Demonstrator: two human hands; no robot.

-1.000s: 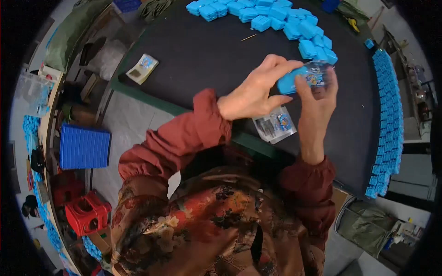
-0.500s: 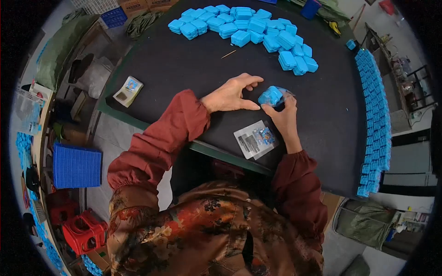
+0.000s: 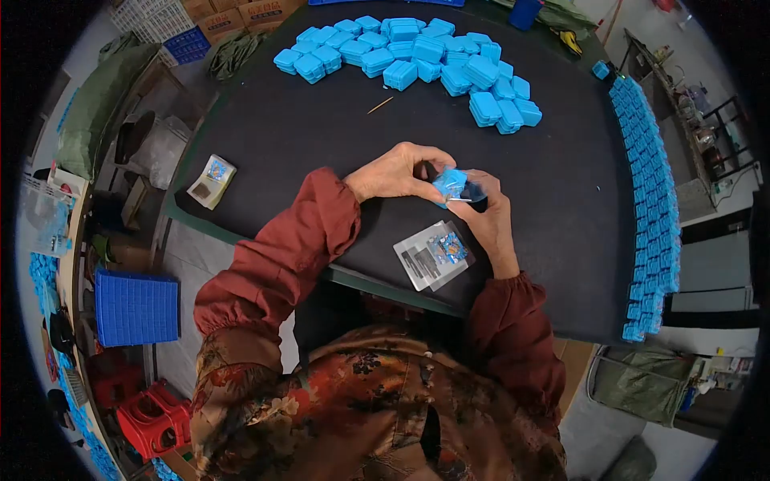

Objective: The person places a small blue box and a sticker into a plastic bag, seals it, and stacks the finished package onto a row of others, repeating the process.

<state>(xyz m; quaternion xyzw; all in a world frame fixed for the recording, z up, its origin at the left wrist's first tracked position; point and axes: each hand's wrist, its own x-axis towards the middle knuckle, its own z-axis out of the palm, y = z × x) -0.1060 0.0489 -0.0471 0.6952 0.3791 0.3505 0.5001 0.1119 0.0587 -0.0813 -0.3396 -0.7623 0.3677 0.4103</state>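
Note:
A small blue case [image 3: 451,183], partly inside clear plastic, is held between both hands above the dark table. My left hand [image 3: 399,172] has its thumb and fingers closed on the case's left side. My right hand [image 3: 491,215] grips the case and the plastic from the right. Below them on the table lie a printed sheet and a clear bag with blue stickers [image 3: 449,247]. Another stack of printed cards [image 3: 212,182] lies at the table's left edge.
Many blue cases [image 3: 429,50] lie piled at the back of the dark table [image 3: 305,136]. A thin stick [image 3: 380,105] is in front of them. Rows of packed blue pieces [image 3: 648,208] line the right edge. A blue crate [image 3: 136,308] and red stool [image 3: 154,421] stand left.
My left hand has closed in from an open pose and taken hold of the case, which moved slightly left and down. The view has shifted a little.

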